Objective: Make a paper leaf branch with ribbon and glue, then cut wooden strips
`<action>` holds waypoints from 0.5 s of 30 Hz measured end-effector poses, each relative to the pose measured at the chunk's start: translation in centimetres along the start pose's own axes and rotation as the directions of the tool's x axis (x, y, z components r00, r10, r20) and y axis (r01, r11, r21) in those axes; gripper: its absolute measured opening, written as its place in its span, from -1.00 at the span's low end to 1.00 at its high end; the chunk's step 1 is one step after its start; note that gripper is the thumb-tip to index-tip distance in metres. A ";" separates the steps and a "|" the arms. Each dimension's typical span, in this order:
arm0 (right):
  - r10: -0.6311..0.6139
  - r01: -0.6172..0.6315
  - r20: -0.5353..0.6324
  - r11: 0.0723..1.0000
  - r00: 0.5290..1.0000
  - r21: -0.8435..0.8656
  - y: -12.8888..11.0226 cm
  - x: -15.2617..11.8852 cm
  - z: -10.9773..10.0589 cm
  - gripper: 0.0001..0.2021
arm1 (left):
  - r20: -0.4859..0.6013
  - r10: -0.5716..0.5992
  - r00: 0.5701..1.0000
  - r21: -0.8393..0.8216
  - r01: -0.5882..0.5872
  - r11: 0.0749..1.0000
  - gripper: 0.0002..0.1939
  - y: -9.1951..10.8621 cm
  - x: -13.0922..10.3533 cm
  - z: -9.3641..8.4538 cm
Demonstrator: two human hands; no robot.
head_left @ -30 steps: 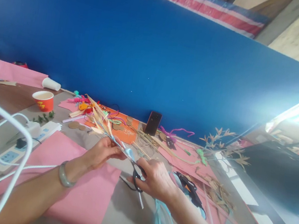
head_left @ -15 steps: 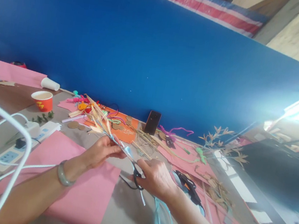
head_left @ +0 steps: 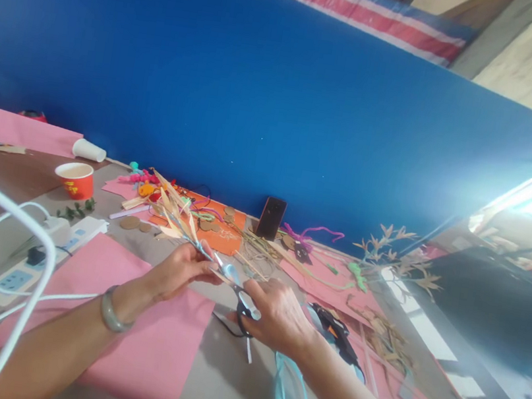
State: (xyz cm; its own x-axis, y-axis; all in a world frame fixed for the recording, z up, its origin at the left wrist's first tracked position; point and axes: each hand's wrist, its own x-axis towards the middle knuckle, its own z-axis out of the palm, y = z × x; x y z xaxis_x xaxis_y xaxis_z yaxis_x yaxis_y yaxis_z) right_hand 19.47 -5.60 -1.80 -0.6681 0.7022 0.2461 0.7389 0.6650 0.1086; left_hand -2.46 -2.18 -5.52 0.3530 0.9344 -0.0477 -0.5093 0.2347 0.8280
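**Dried-leaf bundle (head_left: pixel 178 210) in your left hand (head_left: pixel 189 271), scissors (head_left: pixel 243 313) in your right (head_left: pixel 278 311)**

At the left, a white power strip (head_left: pixel 20 276) lies on the desk, crossed by white cable (head_left: pixel 51 264). Near it, a red paper cup (head_left: pixel 80 187) stands upright. A pink sheet (head_left: pixel 142 356) lies beneath your left forearm. Your left hand is closed, its fingers pinching the bundle by its blue-wrapped lower end; the leaves fan away from you toward the partition (head_left: pixel 262 92). Mid-desk, the scissors' blades point at that end; whether they touch it cannot be determined. Your right hand is gripping the scissors by the black handles. Behind, a phone (head_left: pixel 271 219) leans against the partition. A light-blue ribbon loop (head_left: pixel 277 389) hangs below your right wrist. At the right stands a dried sprig (head_left: pixel 382 250).
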 end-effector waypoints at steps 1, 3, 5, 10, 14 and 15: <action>-0.007 0.007 0.000 1.000 1.000 0.011 0.0 0.1 0.0 -0.82 | 0.000 -0.005 1.000 0.007 0.005 1.000 -0.71 0.1 0.0 0.1; -0.025 0.024 0.005 0.999 1.000 0.043 0.0 0.3 0.0 -0.80 | 0.013 -0.021 1.000 0.034 0.020 0.999 -0.72 0.2 -0.1 0.3; -0.039 0.037 0.015 0.996 0.999 0.076 0.1 0.5 0.1 -0.79 | 0.034 -0.034 0.999 0.065 0.032 0.997 -0.75 0.2 -0.2 0.4; -0.035 0.033 0.019 0.995 0.999 0.093 0.3 0.5 0.4 -0.79 | 0.046 -0.028 0.999 0.076 0.025 0.997 -0.78 0.1 -0.1 0.2; -0.044 0.041 0.018 0.994 0.999 0.102 0.4 0.4 0.3 -0.79 | 0.055 -0.021 0.998 0.096 0.016 0.995 -0.77 -0.1 0.1 -0.3; -0.045 0.043 0.021 0.994 0.999 0.104 0.4 0.4 0.3 -0.79 | 0.055 -0.021 0.998 0.101 0.016 0.995 -0.77 -0.1 0.1 -0.4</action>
State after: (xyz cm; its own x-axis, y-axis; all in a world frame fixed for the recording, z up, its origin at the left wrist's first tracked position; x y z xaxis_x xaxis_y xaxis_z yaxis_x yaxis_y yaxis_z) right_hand 19.43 -4.97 -1.92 -0.7027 0.6765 0.2203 0.6964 0.7175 0.0181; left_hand -2.72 -2.00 -5.82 0.4069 0.9128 -0.0343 -0.4222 0.2213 0.8791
